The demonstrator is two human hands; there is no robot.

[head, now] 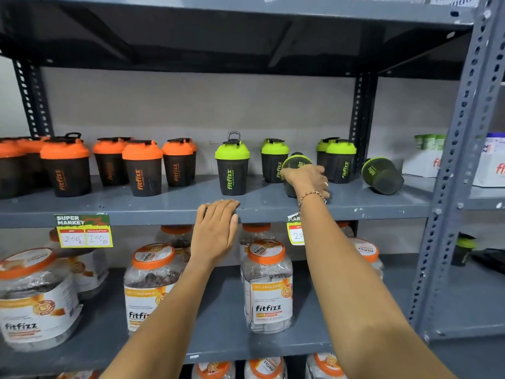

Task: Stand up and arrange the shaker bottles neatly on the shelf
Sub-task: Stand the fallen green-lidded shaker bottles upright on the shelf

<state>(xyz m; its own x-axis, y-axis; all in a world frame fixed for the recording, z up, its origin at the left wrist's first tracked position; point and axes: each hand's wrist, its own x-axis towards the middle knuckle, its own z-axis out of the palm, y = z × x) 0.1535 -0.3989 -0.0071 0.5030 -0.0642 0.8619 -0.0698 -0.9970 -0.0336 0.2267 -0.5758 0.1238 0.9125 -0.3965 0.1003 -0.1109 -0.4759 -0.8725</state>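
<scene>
Open gap between green-lidded bottles (232, 166)

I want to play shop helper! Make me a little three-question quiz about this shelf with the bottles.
1. True or false: the right hand is on a tilted green bottle.
2. Which lid colour is on the bottles at the left end of the shelf? A) orange B) blue C) white
3. Fill in: apart from the bottle under the right hand, the bottle lying on its side has a ____ lid.

Key:
1. True.
2. A, as on this orange bottle.
3. Green.

The left hand rests on the shelf's front edge.
</scene>
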